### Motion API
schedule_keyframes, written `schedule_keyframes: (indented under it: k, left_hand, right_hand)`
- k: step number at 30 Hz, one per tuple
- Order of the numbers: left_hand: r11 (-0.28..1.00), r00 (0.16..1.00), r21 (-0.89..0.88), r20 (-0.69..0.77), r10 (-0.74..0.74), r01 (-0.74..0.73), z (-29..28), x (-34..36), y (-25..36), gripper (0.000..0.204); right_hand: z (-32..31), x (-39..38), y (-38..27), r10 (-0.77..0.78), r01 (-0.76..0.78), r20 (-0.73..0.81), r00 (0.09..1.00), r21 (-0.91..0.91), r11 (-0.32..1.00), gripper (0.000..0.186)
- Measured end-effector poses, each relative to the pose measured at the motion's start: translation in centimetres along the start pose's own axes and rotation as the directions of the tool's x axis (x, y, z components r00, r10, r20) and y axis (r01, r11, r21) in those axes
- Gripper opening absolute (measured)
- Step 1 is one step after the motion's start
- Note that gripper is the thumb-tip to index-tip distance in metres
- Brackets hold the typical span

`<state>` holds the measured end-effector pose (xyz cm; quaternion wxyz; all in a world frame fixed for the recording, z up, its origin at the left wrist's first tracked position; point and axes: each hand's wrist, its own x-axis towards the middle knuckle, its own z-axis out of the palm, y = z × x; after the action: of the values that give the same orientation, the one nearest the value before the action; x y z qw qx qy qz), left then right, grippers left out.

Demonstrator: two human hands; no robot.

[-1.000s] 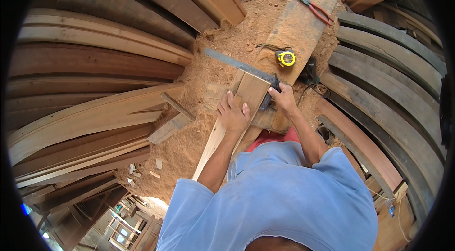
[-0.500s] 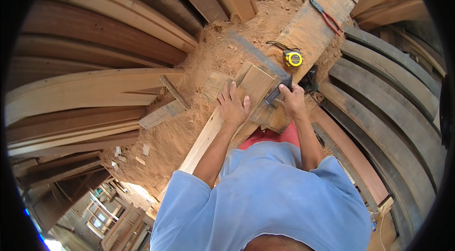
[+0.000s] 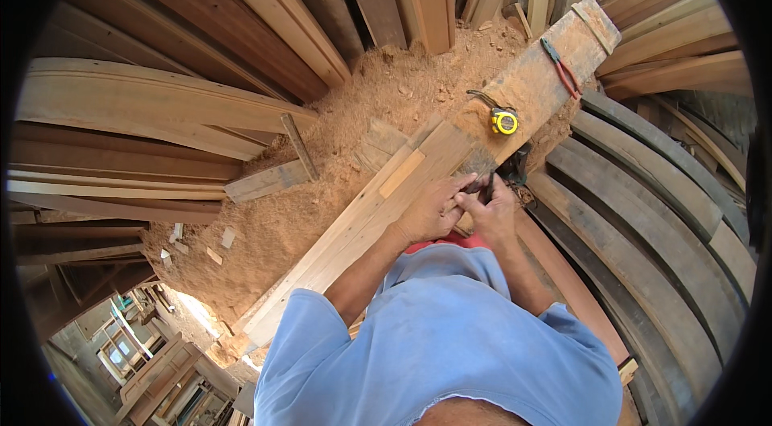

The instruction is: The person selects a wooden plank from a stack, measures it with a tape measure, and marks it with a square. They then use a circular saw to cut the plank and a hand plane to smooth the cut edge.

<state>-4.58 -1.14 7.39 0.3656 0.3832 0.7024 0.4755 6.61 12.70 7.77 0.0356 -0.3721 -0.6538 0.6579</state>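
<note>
My hands meet close to my body, over the near edge of a long pale plank [image 3: 346, 245]. My left hand [image 3: 430, 209] is closed, its fingertips pinched against those of my right; what they pinch is too small to name. My right hand [image 3: 494, 215] is closed around a thin dark object [image 3: 490, 185] that stands up between the fingers. A lighter rectangular piece of wood [image 3: 402, 174] lies along the plank's upper part. Beyond my hands, a yellow and black tape measure [image 3: 504, 121] rests on a dusty bench board [image 3: 527, 76].
Pliers [image 3: 561, 68] with red handles lie farther up the bench board. Sawdust [image 3: 322, 201] covers the ground on the left, with wood offcuts [image 3: 269, 182] on it. Stacked boards [image 3: 217, 8] crowd the far left; long curved planks [image 3: 643, 209] line the right side.
My left hand has left the plank and come right to meet my right hand. The long square-like tool with its blurred blade no longer stretches out ahead of my right hand.
</note>
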Motion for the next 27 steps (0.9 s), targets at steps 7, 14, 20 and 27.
schedule_keyframes:
  k: [7,14,20,27]
  left_hand:
    - [0.806,0.815,-0.333,-0.155,-0.558,0.489,-2.1,-0.9,-3.1,0.035]
    - [0.851,0.846,0.281,-0.444,-0.294,0.443,-4.0,2.3,-9.6,0.035]
    - [0.837,0.801,0.409,-0.596,-0.055,0.362,0.1,4.4,-11.3,0.036]
    - [0.867,0.709,0.328,-0.704,-0.040,0.375,1.1,4.7,-11.7,0.033]
  right_hand:
    - [0.3,1.3,-1.3,-0.116,0.132,0.073,0.991,-0.268,0.954,0.021]
    - [-3.6,6.5,2.0,-0.164,0.173,0.072,0.984,-0.617,0.768,0.018]
    - [-2.0,8.1,3.9,-0.216,0.290,0.194,0.957,-0.605,0.742,0.028]
    - [-0.5,9.6,4.8,-0.255,0.367,0.266,0.930,-0.615,0.698,0.034]
